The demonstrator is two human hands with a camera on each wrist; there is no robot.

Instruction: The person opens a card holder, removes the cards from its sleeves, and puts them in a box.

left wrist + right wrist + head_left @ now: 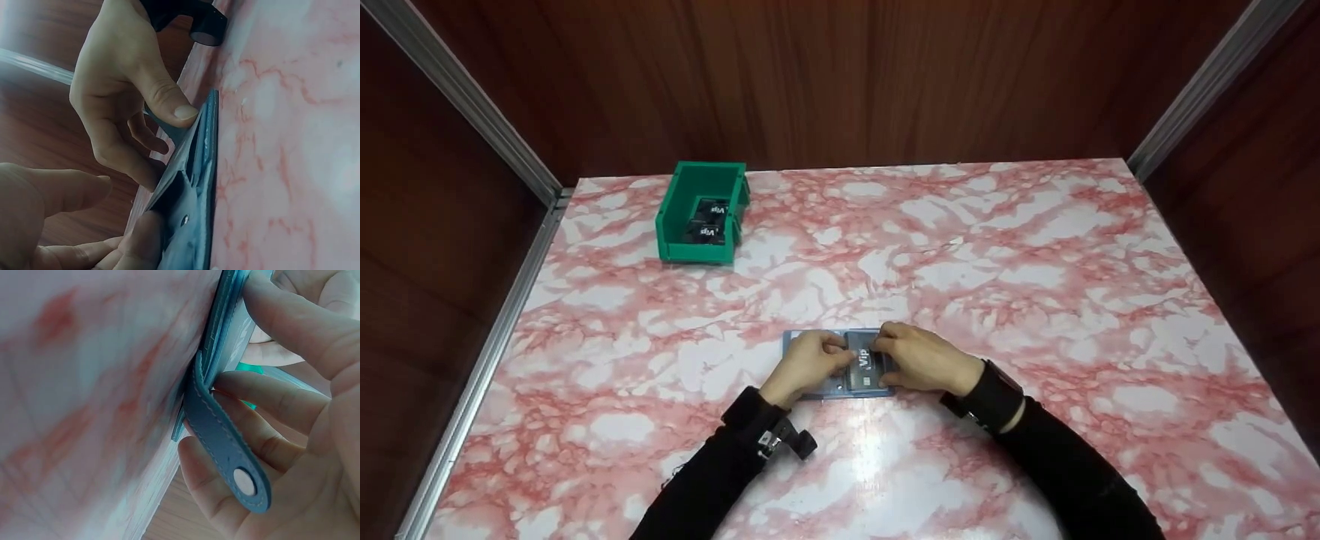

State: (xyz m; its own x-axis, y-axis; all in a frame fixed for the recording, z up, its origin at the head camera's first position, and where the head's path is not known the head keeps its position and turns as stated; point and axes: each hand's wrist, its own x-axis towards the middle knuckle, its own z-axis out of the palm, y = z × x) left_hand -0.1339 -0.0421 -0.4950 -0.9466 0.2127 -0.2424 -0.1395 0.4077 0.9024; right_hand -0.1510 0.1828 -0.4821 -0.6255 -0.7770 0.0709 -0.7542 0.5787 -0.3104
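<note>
A blue-grey wallet (837, 388) with stitched edges lies unfolded on the table between both hands. A dark card (864, 375) printed "Vip" sits on its right half. My left hand (808, 363) is at the wallet's left half, a fingertip on it beside a gaping pocket edge (181, 194); another finger is raised above. From the right, my right hand (926, 358) grips the wallet's side edge, its thumb on the upper face. A strap (216, 433) with a metal snap sticks out past that edge, in front of the right fingers.
At the back left of the table stands a green bin (697, 253) with several dark "Vip" cards (708, 230) inside. Brown wood-grain panels (870, 82) rise behind the table (1035, 300) and on both sides, with metal rails (480, 97) at the corners.
</note>
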